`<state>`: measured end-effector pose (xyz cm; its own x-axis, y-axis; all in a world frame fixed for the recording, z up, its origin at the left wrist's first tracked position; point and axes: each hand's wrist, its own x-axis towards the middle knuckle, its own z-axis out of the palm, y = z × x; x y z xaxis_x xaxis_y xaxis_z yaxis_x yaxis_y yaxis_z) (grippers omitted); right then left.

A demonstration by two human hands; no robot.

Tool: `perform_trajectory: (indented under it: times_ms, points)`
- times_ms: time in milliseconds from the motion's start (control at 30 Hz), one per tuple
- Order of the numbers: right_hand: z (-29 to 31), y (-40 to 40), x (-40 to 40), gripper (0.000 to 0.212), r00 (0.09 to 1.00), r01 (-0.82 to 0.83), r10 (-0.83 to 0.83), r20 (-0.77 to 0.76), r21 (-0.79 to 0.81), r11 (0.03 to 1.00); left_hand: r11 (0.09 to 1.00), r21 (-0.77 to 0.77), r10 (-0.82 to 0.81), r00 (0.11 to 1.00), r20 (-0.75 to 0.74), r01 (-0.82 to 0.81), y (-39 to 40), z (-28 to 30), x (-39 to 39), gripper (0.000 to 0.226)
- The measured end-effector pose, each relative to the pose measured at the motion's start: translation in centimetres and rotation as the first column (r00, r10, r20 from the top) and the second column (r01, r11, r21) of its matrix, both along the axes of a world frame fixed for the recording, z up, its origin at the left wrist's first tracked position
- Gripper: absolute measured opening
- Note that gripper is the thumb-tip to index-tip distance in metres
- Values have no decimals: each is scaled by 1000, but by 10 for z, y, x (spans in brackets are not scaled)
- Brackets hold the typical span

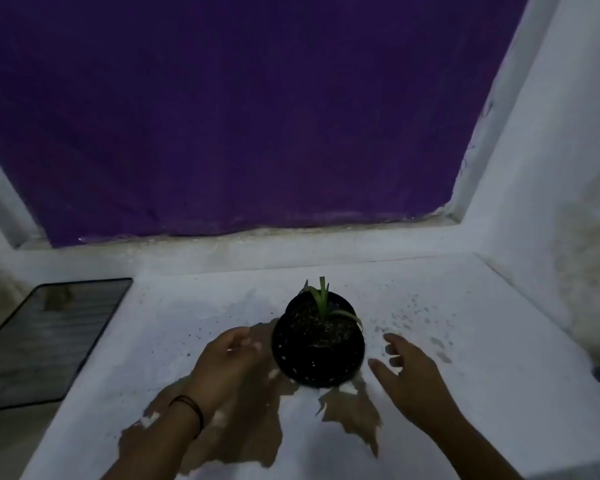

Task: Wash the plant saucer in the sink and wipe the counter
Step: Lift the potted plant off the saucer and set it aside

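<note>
White and patchy with bare brown spots, the worktop fills the near view. We reach both forearms forward over it. Our left hand, a dark band at its wrist, has its fingers loosely curved toward the black plant pot, its grip open and holding nothing; whether it touches we cannot tell. Our right hand hovers spread, just beside the pot. We cannot make out a saucer. Beyond hangs a purple curtain.
</note>
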<state>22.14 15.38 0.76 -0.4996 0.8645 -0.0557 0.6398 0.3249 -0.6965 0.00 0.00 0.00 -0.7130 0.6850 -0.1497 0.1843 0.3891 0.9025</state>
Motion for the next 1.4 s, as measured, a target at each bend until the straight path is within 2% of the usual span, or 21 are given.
perform_trajectory:
  times_ms: [167, 267, 300, 367, 467, 633, 800, 900, 1067, 1233, 1400]
  points:
    - [-26, 58, -22, 37, 980, -128, 148, 136, -144, 981, 998, -40, 56, 995, 81, -52, 60, -21, -9, 32]
    - [-41, 80, -36, 17, 977, -82, 140, 162, -321, 944, 993, -81, 100, 985, 144, -89, 82, -33, -13, 34]
    - [-49, 86, -41, 16, 978, -66, 134, 161, -370, 927, 992, -93, 105, 982, 158, -91, 87, -38, -16, 26]
    - [-60, 95, -51, 19, 976, -36, 129, 175, -453, 891, 990, -108, 107, 979, 171, -89, 96, -44, -22, 11]
    - [-69, 103, -64, 26, 981, 16, 88, 173, -528, 849, 993, -107, 77, 980, 186, -57, 110, -44, -29, 11]
    - [-90, 103, -79, 42, 984, 73, 32, 178, -554, 829, 991, -132, 28, 977, 210, 0, 129, -54, -42, 9]
    - [-93, 102, -87, 57, 999, 40, -54, -4, -617, 786, 987, -148, -19, 974, 227, 54, 144, -62, -50, 20]
    - [-87, 108, -92, 57, 997, -2, -51, -61, -663, 749, 989, -139, -14, 971, 237, 48, 149, -70, -54, 12]
    - [-89, 116, -92, 48, 981, -7, -144, -131, -762, 647, 992, -125, 41, 955, 293, -4, 153, -76, -55, 22]
    - [-91, 116, -92, 46, 964, -36, -195, -182, -813, 582, 997, -71, 47, 839, 543, -9, 156, -85, -47, 40]
    - [-93, 116, -91, 44, 958, -50, -206, -199, -823, 567, 994, -21, 94, 701, 707, -111, 152, -93, -45, 37]
